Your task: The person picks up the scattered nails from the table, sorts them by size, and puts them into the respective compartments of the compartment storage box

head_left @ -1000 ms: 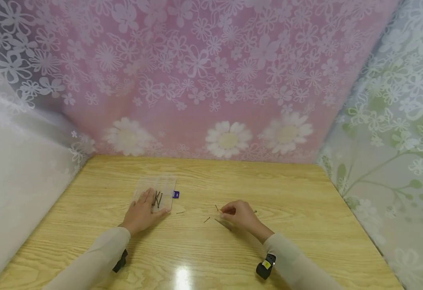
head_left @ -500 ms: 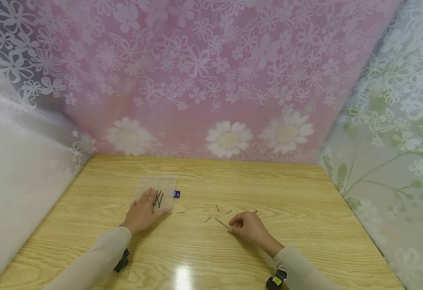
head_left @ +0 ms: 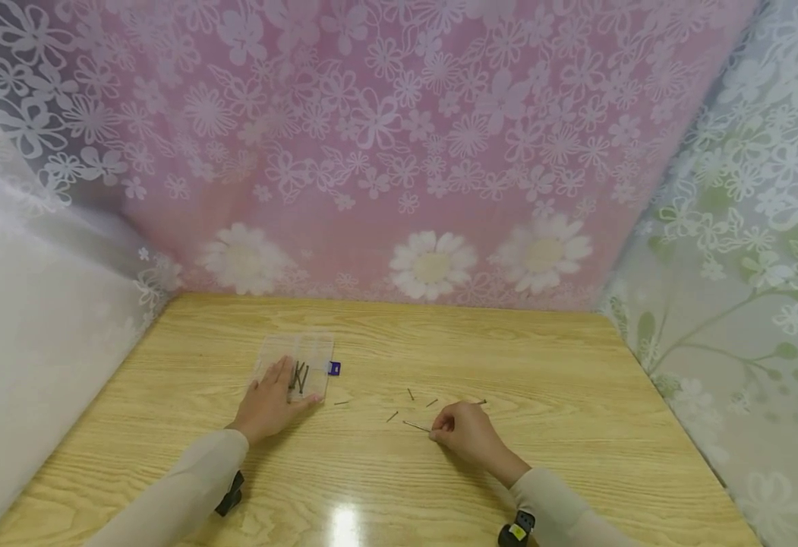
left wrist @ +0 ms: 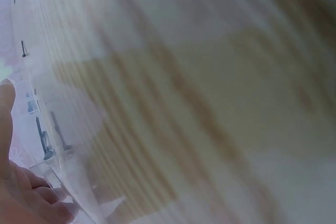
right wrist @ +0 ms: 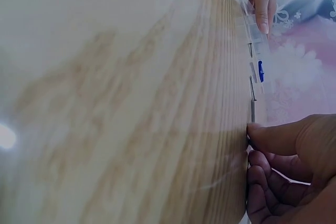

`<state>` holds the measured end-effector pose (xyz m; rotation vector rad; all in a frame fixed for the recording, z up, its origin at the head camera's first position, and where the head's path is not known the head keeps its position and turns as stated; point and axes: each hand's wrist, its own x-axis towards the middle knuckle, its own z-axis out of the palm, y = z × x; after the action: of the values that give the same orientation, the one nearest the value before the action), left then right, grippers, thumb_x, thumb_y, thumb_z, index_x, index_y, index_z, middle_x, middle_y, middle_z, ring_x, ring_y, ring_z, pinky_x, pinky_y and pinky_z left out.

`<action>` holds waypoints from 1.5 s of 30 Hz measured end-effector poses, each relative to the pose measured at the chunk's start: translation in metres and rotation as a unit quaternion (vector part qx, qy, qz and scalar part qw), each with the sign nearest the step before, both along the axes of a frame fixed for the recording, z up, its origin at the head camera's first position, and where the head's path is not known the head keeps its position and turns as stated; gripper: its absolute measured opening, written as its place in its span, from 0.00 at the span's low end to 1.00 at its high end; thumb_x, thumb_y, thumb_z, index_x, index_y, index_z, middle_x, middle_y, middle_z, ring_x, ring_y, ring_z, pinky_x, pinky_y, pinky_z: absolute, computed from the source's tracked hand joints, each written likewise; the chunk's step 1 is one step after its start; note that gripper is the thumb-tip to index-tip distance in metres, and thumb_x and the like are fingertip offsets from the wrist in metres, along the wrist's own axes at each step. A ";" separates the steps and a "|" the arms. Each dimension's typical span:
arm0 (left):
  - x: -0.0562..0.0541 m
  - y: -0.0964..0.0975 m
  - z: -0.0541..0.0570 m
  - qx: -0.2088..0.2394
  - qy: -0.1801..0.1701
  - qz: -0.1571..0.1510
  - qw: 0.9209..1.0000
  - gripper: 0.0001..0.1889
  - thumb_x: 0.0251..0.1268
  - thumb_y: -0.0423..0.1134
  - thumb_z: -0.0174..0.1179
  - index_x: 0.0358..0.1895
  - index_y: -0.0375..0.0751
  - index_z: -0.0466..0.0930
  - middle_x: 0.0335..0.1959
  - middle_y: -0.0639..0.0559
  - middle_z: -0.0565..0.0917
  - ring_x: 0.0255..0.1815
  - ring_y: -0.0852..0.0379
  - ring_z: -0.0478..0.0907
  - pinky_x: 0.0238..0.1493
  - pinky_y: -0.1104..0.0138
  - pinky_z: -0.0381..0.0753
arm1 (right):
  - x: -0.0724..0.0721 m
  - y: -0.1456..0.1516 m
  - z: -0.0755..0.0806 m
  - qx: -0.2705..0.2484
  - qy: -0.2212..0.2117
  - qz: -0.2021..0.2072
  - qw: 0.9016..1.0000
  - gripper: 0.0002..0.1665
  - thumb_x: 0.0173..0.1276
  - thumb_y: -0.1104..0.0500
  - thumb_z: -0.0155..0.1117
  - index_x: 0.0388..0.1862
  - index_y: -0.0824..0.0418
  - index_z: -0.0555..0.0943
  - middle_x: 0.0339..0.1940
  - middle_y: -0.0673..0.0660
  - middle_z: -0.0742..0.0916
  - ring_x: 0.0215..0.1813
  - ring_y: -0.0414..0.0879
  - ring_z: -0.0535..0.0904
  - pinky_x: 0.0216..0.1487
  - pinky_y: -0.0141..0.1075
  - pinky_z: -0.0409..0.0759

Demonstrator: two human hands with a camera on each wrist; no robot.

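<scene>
My left hand [head_left: 267, 401] rests with fairly straight fingers on a clear plastic box [head_left: 313, 346] with a blue latch [head_left: 334, 368]. Several dark nails [head_left: 298, 376] lie in the box beside the fingers; they show again as nails [left wrist: 44, 141] in the left wrist view. To the right, my right hand [head_left: 470, 431] pinches one end of a long nail [head_left: 415, 426] between thumb and fingertips, low over the table. In the right wrist view the nail [right wrist: 252, 111] sticks out past the thumb. The end within the fingers is hidden.
Small nails lie loose on the wooden table [head_left: 371, 486]: one nail [head_left: 410, 394], another nail [head_left: 432, 403] and a third nail [head_left: 392, 416] near the right hand. One nail [head_left: 341, 403] lies beside the box. Behind the right hand another nail [head_left: 483, 402] shows partly. Flowered cloth [head_left: 344, 152] surrounds the table.
My right hand has let go of a small nail, moved right and nearer, and taken hold of the long nail, which now lies at a flatter slant. The left hand stays put.
</scene>
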<state>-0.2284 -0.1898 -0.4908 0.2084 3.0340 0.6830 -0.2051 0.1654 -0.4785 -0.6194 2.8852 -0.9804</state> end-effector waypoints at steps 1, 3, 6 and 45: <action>0.000 0.000 0.000 0.000 0.000 0.000 1.000 0.54 0.62 0.70 0.49 0.75 0.28 0.43 0.76 0.34 0.48 0.75 0.35 0.46 0.69 0.36 0.43 | 0.000 -0.001 0.000 0.003 0.004 -0.002 1.000 0.06 0.58 0.62 0.72 0.23 0.56 0.84 0.18 0.43 0.80 0.22 0.33 0.71 0.24 0.28 0.71; 0.000 0.000 0.000 0.001 0.000 0.001 1.000 0.54 0.62 0.70 0.49 0.75 0.28 0.43 0.76 0.34 0.48 0.75 0.35 0.46 0.69 0.36 0.43 | 0.000 -0.002 -0.001 0.008 0.011 -0.007 1.000 0.07 0.58 0.62 0.71 0.22 0.56 0.84 0.18 0.43 0.80 0.22 0.33 0.70 0.24 0.28 0.70; 0.001 0.000 0.000 -0.001 -0.002 0.002 1.000 0.55 0.62 0.71 0.49 0.75 0.28 0.42 0.76 0.34 0.48 0.75 0.35 0.46 0.69 0.35 0.43 | 0.000 -0.003 -0.001 0.011 0.014 -0.011 1.000 0.08 0.59 0.63 0.71 0.21 0.56 0.84 0.17 0.43 0.80 0.21 0.33 0.70 0.24 0.28 0.70; 0.000 -0.001 0.002 -0.001 0.000 0.005 1.000 0.54 0.62 0.70 0.50 0.75 0.29 0.43 0.76 0.35 0.48 0.76 0.36 0.46 0.69 0.36 0.43 | -0.028 -0.037 0.016 -0.122 -0.027 -0.014 0.992 0.03 0.66 0.61 0.65 0.33 0.59 0.84 0.27 0.50 0.86 0.28 0.42 0.81 0.28 0.30 0.77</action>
<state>-0.2282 -0.1904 -0.4891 0.1937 3.0382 0.6798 -0.2333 0.1280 -0.4629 -0.5559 2.7568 -1.3463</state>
